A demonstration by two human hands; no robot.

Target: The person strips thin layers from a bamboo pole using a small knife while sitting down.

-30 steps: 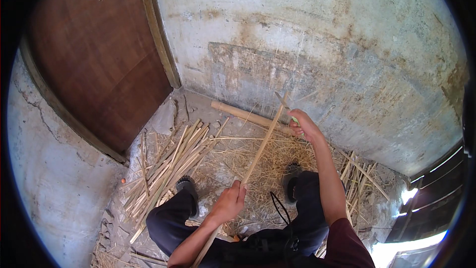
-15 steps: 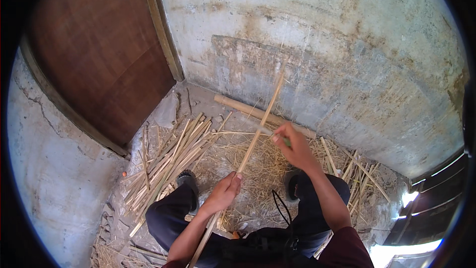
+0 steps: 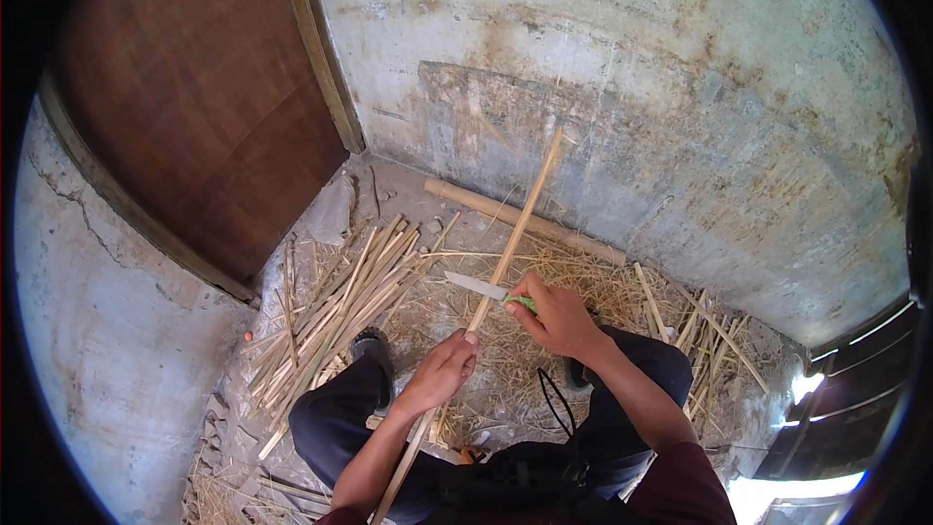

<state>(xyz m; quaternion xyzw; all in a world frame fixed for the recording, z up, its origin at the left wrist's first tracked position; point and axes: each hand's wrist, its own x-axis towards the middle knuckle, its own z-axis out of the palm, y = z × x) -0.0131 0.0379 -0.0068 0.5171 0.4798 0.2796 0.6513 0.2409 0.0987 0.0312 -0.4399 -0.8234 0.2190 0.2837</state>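
Observation:
A long, pale bamboo strip (image 3: 522, 224) slants from beside my left forearm up toward the wall. My left hand (image 3: 442, 369) is closed round it at about its middle, between my knees. In my right hand (image 3: 557, 315) is a knife (image 3: 476, 285) with a green handle, gripped with the fingers wrapped round it. The blade points left and lies across the strip, a little above my left hand. The far end of the strip looks slightly split or frayed.
Many split bamboo strips (image 3: 340, 301) lie piled on the floor at the left, and more sticks (image 3: 714, 340) at the right. A thick bamboo pole (image 3: 525, 219) rests along the wall's foot. Shavings (image 3: 525, 379) cover the floor between my feet. A brown door (image 3: 204, 97) stands at left.
My right hand has drawn the knife down along the strip, closer to my left hand. My left hand still holds the strip in nearly the same place.

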